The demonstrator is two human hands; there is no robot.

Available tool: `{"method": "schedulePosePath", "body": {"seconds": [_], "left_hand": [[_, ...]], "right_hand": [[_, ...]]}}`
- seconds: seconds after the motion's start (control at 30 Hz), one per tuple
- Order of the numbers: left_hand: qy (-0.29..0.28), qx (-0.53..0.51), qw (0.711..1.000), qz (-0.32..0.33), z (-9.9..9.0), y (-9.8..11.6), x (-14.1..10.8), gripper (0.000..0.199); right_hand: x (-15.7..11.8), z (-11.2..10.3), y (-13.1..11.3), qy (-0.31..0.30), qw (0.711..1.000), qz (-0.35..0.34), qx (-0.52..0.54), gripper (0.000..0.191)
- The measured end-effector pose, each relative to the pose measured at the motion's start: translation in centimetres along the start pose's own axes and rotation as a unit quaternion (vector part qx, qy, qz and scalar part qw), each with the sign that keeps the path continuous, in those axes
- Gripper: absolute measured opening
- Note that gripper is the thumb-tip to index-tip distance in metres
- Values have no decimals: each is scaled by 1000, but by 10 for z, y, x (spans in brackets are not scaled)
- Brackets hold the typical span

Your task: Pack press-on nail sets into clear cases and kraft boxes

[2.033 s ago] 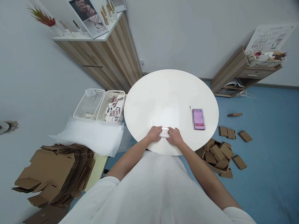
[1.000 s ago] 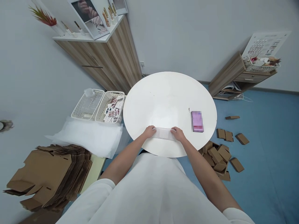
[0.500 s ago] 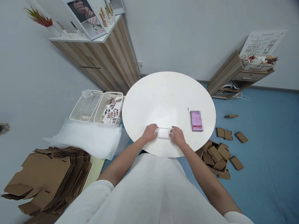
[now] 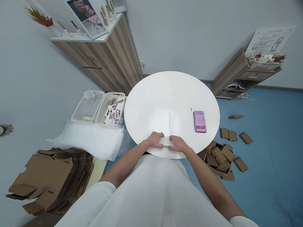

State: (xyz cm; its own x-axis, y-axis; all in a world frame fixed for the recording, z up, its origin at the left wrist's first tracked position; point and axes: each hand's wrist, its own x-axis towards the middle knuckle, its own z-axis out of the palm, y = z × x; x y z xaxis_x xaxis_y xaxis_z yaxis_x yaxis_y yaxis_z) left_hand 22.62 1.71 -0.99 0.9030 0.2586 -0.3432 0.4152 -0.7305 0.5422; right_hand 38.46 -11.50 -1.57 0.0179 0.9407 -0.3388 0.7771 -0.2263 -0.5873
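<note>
Near the front edge of the white oval table (image 4: pixel 146 104), a small white wrapped packet (image 4: pixel 166 141) lies flat between my hands. My left hand (image 4: pixel 155 139) grips its left end, fingers curled round it. The right end is held in my right hand (image 4: pixel 178 143), with thumb and fingers pressed against it. My fingers cover both ends, and what is inside the packet cannot be made out. A purple box-like thing (image 4: pixel 200 121), blurred by pixels, lies on the table to the right of my hands.
Left of the table stand two white baskets, one with printed cards (image 4: pixel 112 113), above white wrapping sheets (image 4: pixel 94 138). Flattened cardboard boxes (image 4: pixel 49 176) are stacked nearer me. Small brown boxes (image 4: pixel 220 157) fill a carton and lie on the blue floor at right.
My hands have come closer together and nearer to my body. The white packet between them looks shorter and has moved toward me. The view has shifted slightly.
</note>
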Motion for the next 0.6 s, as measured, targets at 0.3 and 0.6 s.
{"method": "schedulePosePath", "body": {"seconds": [0.3,0.6], "left_hand": [[0,-79,996,-48,-5,-2,2,21],[72,-143,976,-145,-11,-23,3,31]], "right_hand": [[3,-10,2,30,993,39,109,24],[30,-11,19,84,962,174,194,34]]}}
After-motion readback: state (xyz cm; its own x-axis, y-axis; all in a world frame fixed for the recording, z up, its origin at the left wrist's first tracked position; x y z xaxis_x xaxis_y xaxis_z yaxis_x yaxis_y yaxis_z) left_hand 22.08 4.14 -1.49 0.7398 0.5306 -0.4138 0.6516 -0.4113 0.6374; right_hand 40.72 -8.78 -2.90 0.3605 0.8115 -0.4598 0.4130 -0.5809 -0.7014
